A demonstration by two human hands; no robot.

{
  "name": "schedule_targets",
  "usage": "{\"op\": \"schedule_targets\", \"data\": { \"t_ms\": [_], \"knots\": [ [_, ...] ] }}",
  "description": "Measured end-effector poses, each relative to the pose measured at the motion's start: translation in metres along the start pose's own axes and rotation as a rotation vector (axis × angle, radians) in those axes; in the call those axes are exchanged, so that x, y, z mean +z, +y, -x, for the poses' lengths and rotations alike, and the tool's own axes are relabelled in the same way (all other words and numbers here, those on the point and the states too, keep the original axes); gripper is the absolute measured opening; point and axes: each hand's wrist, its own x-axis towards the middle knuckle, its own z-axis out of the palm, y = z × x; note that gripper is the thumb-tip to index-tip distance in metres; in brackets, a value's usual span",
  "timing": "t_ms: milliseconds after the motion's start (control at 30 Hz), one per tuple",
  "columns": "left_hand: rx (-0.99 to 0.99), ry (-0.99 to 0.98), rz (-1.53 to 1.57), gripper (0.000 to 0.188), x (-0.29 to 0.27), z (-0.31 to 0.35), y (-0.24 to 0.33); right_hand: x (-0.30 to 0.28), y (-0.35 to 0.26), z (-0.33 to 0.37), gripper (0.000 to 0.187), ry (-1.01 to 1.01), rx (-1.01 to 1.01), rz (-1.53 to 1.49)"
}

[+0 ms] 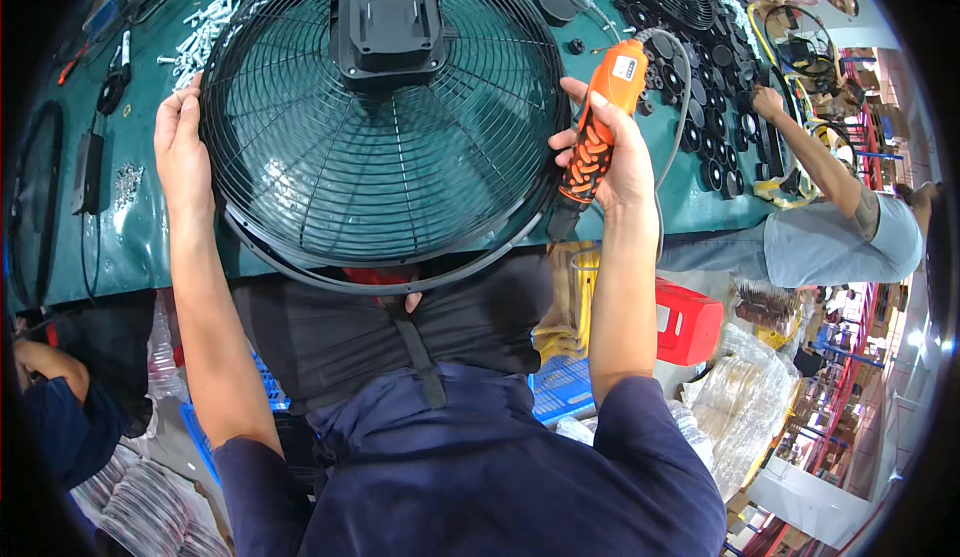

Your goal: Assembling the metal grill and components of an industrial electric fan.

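Observation:
A large round fan with a black wire guard (300, 172) lies on the table in front of me, its square black motor housing (392, 27) on the far side of the middle. At the guard's left edge, my left hand (187, 152) grips the rim, the fingers partly hidden. My right hand (625, 152) is closed round the patterned grip of an orange electric screwdriver (612, 82), beside the fan's right edge. The tool's dark tip points down toward me, and a grey cord (684, 107) runs from its top. Some right fingertips are close to the guard; contact is unclear.
Loose screws (205, 32) are heaped on the green tabletop (130, 247) at the far left. Many round black parts (712, 107) cover its right side. A co-worker (840, 227) reaches in from the right. A red bin (688, 322) and a blue crate (562, 389) stand below the table.

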Motion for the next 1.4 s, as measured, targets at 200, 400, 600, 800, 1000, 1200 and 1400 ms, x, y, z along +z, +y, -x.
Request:
{"op": "schedule_targets", "data": {
  "t_ms": [200,400,600,800,1000,1200,1400],
  "knots": [
    [0.01,0.017,0.024,0.023,0.0,0.002,0.004,0.007,-0.004,0.002,0.049,-0.056,0.033,-0.028],
    [-0.051,0.027,0.233,0.02,-0.005,0.008,0.016,0.009,-0.006,0.012,0.05,-0.053,-0.043,-0.149],
    [-0.042,0.008,0.151,0.019,-0.006,0.02,0.024,0.004,-0.014,0.036,0.061,-0.064,-0.152,-0.195],
    [0.019,-0.034,0.008,0.023,-0.001,0.025,0.018,-0.005,0.003,0.036,0.063,-0.001,-0.096,-0.096],
    [0.048,-0.06,-0.05,0.025,-0.002,0.021,0.013,-0.009,0.009,0.034,0.061,-0.046,-0.098,-0.115],
    [0.072,-0.07,-0.067,0.026,-0.003,0.019,0.01,-0.007,0.011,0.032,0.054,-0.009,-0.114,-0.142],
    [0.091,-0.079,-0.065,0.025,-0.003,0.026,0.014,-0.013,0.017,0.031,0.054,-0.026,-0.128,-0.209]
  ]
}}
